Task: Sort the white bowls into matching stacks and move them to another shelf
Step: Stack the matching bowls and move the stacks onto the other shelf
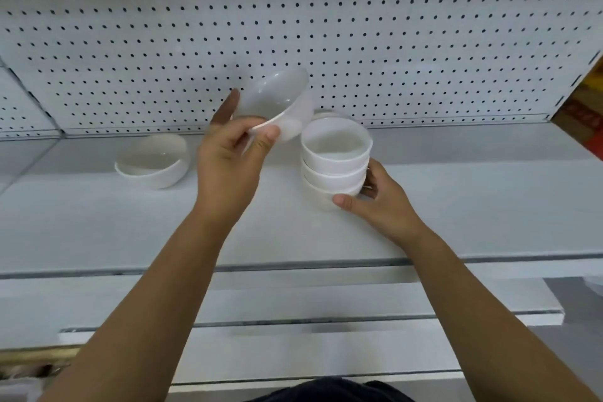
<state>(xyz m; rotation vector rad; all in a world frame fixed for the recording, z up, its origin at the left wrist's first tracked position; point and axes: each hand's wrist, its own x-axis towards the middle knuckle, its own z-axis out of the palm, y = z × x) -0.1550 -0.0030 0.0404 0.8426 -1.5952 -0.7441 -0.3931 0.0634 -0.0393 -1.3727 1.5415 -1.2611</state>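
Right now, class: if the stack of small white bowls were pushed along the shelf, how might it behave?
The stack of bowls looks rigid and glossy, so it would probably slide on the smooth shelf. Three bowls high and narrow-based, it may tip if shoved fast; the right hand grips it only at the bottom.

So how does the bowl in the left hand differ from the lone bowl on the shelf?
The held bowl is lifted and tipped steeply, its rim pinched by the left hand; the lone bowl sits on the shelf, untouched. Both are plain white and empty.
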